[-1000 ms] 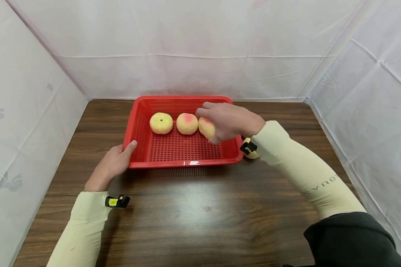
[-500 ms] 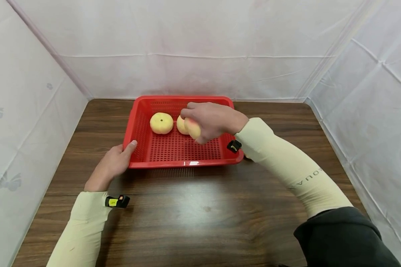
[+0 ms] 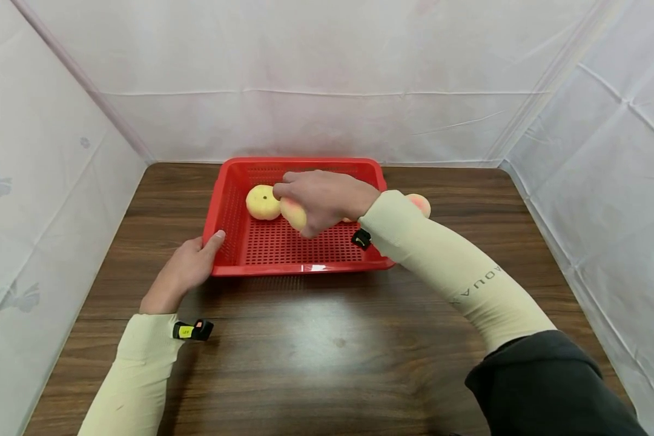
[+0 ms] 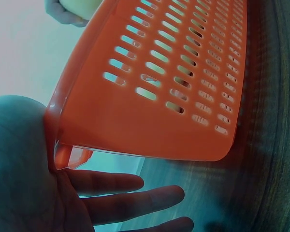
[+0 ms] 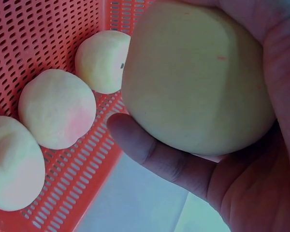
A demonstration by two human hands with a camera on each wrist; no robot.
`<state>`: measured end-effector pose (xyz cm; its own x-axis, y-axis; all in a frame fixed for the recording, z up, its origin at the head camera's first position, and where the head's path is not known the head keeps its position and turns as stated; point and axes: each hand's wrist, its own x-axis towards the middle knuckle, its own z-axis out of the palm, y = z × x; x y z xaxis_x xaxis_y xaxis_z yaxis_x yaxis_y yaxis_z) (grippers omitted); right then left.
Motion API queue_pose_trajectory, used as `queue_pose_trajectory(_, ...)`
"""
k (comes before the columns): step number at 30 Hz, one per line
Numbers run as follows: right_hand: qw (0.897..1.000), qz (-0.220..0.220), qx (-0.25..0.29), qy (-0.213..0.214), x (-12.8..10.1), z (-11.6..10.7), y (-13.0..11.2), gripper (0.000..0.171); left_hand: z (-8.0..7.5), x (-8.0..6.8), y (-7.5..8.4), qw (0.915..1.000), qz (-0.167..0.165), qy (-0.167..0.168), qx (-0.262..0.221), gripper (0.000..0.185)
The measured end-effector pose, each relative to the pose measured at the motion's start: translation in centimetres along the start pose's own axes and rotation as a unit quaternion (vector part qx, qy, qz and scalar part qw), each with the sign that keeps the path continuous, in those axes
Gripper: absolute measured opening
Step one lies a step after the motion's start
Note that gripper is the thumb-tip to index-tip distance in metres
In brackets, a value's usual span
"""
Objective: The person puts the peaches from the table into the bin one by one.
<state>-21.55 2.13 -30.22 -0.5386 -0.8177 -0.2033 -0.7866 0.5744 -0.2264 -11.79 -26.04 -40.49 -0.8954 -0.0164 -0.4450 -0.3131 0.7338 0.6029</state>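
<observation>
My right hand grips a yellow peach with a pink blush, held over the red plastic basket. In the right wrist view the thumb lies along the underside of this peach. A yellow peach sits inside on the left. Three peaches stand in a row there in the right wrist view, among them a pink-tinged middle peach, which my hand hides from the head view. My left hand holds the basket's left rim, thumb over the edge; its other fingers extend outside below the rim.
A peach lies on the wooden table, right of the basket and partly behind my right sleeve. White sheeting stands behind the table and on both sides.
My right hand has moved left across the basket with the peach. A peach at the table's right has come into view behind the sleeve, and another is now covered. My left hand stays put.
</observation>
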Motion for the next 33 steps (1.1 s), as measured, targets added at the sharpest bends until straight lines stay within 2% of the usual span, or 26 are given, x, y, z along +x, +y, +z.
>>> queue_pose_trajectory(8, 1.0, -0.017, -0.013, -0.017, 1.8, 0.0, -1.2, 0.043, 0.0, -0.1, 0.0, 1.0, -0.004, -0.001, -0.005, 0.074)
queue_pose_trajectory(15, 0.999, -0.028, -0.033, -0.028, 3.0, 0.1, -2.1, 0.055, 0.1, -0.2, -0.1, 1.0, 0.002, 0.0, -0.005, 0.072)
queue_pose_trajectory(20, 0.998, -0.036, -0.048, -0.032, 3.5, 0.0, -2.7, 0.055, 0.2, -0.4, 0.0, 1.0, 0.003, 0.002, -0.006, 0.071)
queue_pose_trajectory(33, 0.997, -0.029, -0.053, -0.039, 4.7, 0.0, -3.5, 0.056, 0.4, -0.8, 0.3, 0.9999, -0.003, -0.004, -0.014, 0.076)
